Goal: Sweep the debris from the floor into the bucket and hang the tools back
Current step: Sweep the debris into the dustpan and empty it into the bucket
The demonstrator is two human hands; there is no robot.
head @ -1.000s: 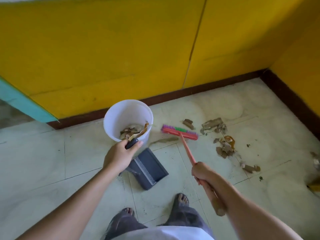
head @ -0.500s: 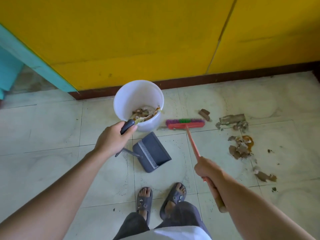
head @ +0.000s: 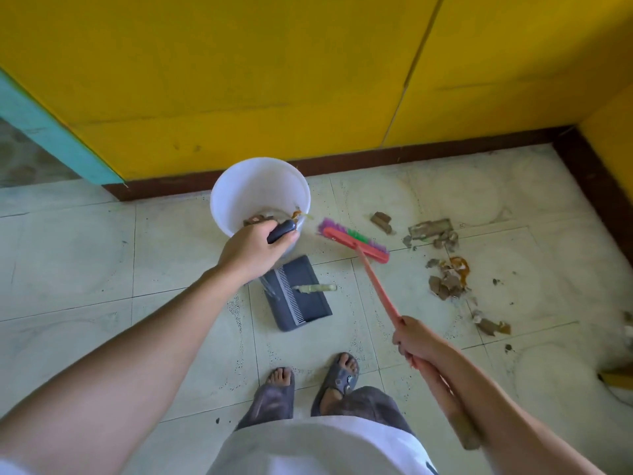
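The left hand (head: 255,250) was closed round the dark grip of the dustpan (head: 297,292), with the pan down by the floor just in front of the bucket (head: 259,192) and its mouth turned toward the mess, seemingly so the next load had a short trip. One pale strip (head: 315,288) lay across the pan's edge. The right hand (head: 416,341) was wrapped round the broom (head: 354,240) handle, partway down it, the end of the stick running on under the forearm, which likely steadied the long lever. The head sat between bucket and debris (head: 447,281), angled as if to drag scraps back to the pan. The bucket stood near the wall, already holding some scraps. Most debris still lay on the floor (head: 102,269) to the right, well apart from the pan.
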